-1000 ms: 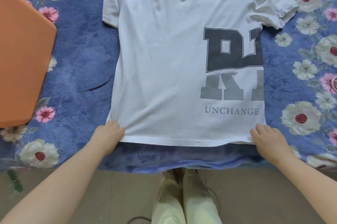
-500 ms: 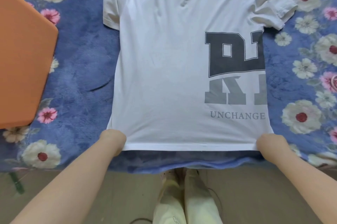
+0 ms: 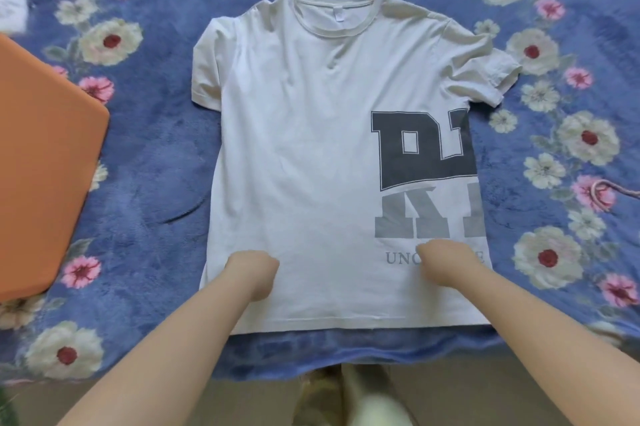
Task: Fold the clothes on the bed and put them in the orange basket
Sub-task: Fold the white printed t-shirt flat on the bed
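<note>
Grip: left hand [image 3: 254, 269] and right hand [image 3: 446, 261] are seen with fingers curled on the lower shirt front; whether cloth is pinched cannot be told | orange basket [image 3: 45, 162] is set at far left on the bed [image 3: 156, 148] | white T-shirt [image 3: 304, 155] is spread flat mid-bed, collar away, hem at the near edge.
</note>
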A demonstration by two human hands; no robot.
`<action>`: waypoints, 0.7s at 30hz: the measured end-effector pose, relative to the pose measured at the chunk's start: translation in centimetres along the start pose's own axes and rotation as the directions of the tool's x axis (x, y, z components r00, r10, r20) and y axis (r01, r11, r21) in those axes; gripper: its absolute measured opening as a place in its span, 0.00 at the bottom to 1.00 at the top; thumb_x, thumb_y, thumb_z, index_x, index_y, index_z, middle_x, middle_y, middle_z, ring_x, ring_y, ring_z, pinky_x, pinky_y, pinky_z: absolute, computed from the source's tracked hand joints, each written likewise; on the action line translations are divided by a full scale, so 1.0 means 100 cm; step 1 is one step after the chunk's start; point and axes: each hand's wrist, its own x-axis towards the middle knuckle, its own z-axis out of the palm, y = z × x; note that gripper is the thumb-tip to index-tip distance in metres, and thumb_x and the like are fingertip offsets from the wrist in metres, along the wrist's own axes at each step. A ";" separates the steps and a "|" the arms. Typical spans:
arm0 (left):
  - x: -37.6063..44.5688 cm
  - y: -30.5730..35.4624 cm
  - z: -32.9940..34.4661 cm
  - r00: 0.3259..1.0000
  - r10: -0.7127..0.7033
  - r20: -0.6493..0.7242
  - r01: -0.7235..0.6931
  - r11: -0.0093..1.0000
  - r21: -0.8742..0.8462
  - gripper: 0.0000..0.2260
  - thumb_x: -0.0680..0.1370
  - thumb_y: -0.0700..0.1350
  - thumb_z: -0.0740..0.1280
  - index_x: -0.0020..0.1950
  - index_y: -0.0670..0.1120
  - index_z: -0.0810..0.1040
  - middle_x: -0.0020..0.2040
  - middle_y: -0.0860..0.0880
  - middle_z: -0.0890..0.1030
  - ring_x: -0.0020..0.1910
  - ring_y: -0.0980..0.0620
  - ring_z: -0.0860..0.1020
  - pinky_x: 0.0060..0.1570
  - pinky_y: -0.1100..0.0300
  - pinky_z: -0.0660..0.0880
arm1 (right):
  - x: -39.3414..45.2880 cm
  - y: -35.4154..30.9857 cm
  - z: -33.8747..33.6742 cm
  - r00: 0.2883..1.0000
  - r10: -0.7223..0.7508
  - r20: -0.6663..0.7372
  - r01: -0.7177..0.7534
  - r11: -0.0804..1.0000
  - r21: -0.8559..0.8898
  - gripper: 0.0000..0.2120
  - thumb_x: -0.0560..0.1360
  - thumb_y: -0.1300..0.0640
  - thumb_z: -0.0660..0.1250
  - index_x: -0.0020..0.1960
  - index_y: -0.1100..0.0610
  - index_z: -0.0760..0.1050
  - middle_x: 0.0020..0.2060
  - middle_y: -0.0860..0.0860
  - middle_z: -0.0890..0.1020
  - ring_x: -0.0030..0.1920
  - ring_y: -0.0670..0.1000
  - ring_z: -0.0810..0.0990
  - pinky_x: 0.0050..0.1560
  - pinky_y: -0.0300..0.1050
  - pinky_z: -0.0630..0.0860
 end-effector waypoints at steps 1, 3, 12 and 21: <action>0.003 0.001 -0.010 0.998 0.000 -0.056 -0.002 1.000 -0.028 0.14 0.79 0.38 0.52 0.62 0.43 0.69 0.63 0.44 0.72 0.61 0.45 0.72 0.55 0.53 0.70 | 0.003 -0.002 -0.010 1.000 -0.015 -0.024 0.016 0.998 0.058 0.08 0.78 0.59 0.53 0.48 0.54 0.71 0.58 0.55 0.75 0.53 0.55 0.74 0.50 0.45 0.69; 0.011 0.003 -0.031 0.990 -0.012 -0.144 0.001 0.997 -0.077 0.13 0.78 0.38 0.52 0.60 0.42 0.69 0.61 0.44 0.71 0.60 0.44 0.71 0.53 0.54 0.70 | 0.012 0.001 -0.028 0.996 -0.015 -0.085 0.028 0.988 0.155 0.13 0.77 0.59 0.53 0.35 0.52 0.60 0.52 0.55 0.75 0.45 0.54 0.69 0.43 0.43 0.66; 0.069 0.027 -0.115 0.931 -0.122 -0.345 0.018 0.957 -0.290 0.13 0.78 0.40 0.53 0.61 0.43 0.69 0.59 0.47 0.70 0.59 0.47 0.69 0.46 0.58 0.66 | 0.066 0.101 -0.097 0.886 0.328 -0.327 -0.018 0.731 0.682 0.06 0.75 0.62 0.57 0.43 0.60 0.72 0.48 0.59 0.79 0.48 0.58 0.73 0.41 0.46 0.66; 0.138 0.053 -0.173 0.652 -0.166 -0.740 -0.147 0.929 -0.339 0.07 0.68 0.36 0.61 0.43 0.43 0.76 0.41 0.48 0.76 0.39 0.43 0.78 0.27 0.58 0.66 | 0.144 0.196 -0.158 0.695 0.656 -0.295 0.108 0.310 0.945 0.15 0.78 0.54 0.60 0.57 0.65 0.72 0.55 0.59 0.78 0.56 0.59 0.75 0.50 0.46 0.67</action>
